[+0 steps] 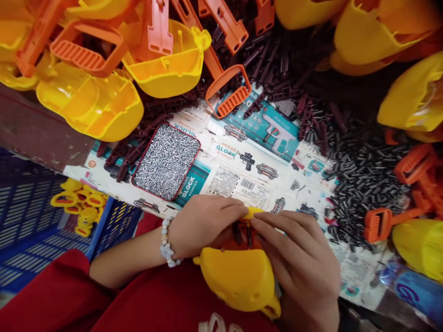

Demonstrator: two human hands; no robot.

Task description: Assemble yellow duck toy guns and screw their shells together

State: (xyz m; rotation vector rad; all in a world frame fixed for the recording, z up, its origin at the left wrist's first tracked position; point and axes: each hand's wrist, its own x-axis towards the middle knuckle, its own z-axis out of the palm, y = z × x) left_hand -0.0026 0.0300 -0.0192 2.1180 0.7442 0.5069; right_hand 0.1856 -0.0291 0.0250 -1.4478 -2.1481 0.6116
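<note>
Item in hand: one yellow moulded plastic shell (238,279), bottom centre, before the red top (138,299) at the near edge of the printed packaging sheets (224,182).

Fingers: left hand (206,223) and right hand (299,258) – both with fingertips pinched on a small yellow end piece (255,212) above the shell; right palm beside the shell's flank.

Condition: judged part-assembled. Shell, end piece and dark rod (248,236) appear brought together; whether joined, cannot tell – fingers cover the spot.

Outstanding, loose: yellow half-shells (169,83); orange handles (232,102); maroon strips (284,64); short dark pins (367,189), heaped; silver pins (168,159) in a red-rimmed tray (200,145).

Probably completed: yellow-and-orange pieces (88,216) in the blue basket (124,226), left.

Orientation: shell's rounded outside towards the camera; its long axis slants from upper left to lower right, knob at left, spout-like projection lower right. End piece on the far side, towards the sheets.
</note>
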